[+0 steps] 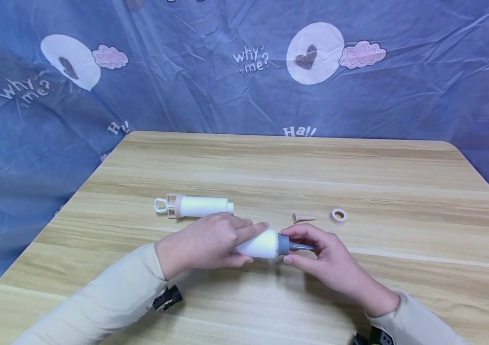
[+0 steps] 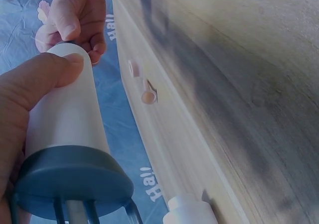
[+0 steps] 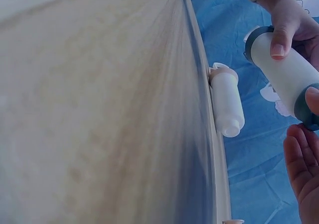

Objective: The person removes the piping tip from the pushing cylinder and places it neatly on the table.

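Observation:
My left hand (image 1: 214, 239) grips the white barrel of an icing syringe (image 1: 261, 245) held low over the table, its thumb lying along the barrel. At the syringe's right end is a blue-grey collar (image 1: 283, 244) with a narrow grey nozzle (image 1: 301, 247). Thumb and fingers of my right hand (image 1: 328, 258) pinch around that collar, and the nozzle points in under the palm. In the left wrist view, the other end shows a wide blue-grey cap (image 2: 72, 169) with struts and a pale rod (image 2: 76, 213). My left palm hides part of the barrel.
A second white syringe (image 1: 205, 206) with pink end and white loop handle lies behind my left hand. Beyond my right hand lie a small pink nozzle (image 1: 303, 218) and a pink ring (image 1: 338, 221). The wooden table (image 1: 270, 163) ends at a blue printed cloth (image 1: 210, 86).

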### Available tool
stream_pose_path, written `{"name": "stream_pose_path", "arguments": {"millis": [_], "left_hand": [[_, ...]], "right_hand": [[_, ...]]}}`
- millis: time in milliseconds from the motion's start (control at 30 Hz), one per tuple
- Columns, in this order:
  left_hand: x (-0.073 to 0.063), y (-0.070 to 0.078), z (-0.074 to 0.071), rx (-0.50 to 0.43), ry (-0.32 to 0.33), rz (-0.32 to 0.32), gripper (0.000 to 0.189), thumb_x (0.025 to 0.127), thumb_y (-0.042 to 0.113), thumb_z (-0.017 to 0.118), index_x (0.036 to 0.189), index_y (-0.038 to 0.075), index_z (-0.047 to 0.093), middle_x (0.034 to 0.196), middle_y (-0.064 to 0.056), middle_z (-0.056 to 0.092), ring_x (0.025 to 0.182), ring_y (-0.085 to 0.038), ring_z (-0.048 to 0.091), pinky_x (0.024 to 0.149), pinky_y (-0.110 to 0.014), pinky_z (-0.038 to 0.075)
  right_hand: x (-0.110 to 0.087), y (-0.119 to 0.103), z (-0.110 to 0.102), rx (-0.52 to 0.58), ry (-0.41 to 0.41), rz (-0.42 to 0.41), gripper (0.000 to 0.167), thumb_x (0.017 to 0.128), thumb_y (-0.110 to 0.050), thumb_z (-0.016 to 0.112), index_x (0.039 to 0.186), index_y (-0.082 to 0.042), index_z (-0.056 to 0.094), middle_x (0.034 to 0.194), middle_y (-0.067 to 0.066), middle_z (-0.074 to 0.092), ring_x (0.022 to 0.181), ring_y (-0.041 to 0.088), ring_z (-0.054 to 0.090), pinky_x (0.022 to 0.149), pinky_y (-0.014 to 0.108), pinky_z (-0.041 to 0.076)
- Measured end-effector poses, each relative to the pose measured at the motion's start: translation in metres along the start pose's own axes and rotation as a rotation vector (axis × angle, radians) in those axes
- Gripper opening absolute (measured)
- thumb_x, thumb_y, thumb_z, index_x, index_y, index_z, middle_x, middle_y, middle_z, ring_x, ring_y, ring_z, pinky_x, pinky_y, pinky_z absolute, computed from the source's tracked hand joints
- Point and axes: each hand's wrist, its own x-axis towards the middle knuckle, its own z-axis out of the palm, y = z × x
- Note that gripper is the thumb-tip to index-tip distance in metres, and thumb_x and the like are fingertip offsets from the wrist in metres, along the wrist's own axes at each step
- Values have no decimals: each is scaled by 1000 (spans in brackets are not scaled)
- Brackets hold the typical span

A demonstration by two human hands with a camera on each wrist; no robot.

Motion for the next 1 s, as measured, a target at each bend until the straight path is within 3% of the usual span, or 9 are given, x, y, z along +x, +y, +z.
{"name": "stream_pose_path", "arguments": {"millis": [733,833,1000], "left_hand": [[0,-1,-1,-60,6,-6,61,79,36,70,128,3,54,102,-6,69,82,-13,65,71,-26,53],[1,-1,-1,-63,6,-5,61,80,36,70,128,3,54,103,-6,68,83,-14,65,72,-27,53],[0,-1,0,-59,4,0,61,80,36,69,128,2,54,103,-7,68,84,-14,65,73,-27,53]], "right_hand": [[2,4,5,39,94,-228,44,67,19,69,105,-2,63,103,9,63,96,8,60,82,19,51],[2,3,5,36,92,-215,43,67,19,69,105,0,62,103,10,63,96,9,61,83,20,51],[1,1,2,-2,39,-89,48,70,9,73,114,-1,57,102,9,63,96,8,61,85,20,50]]}}
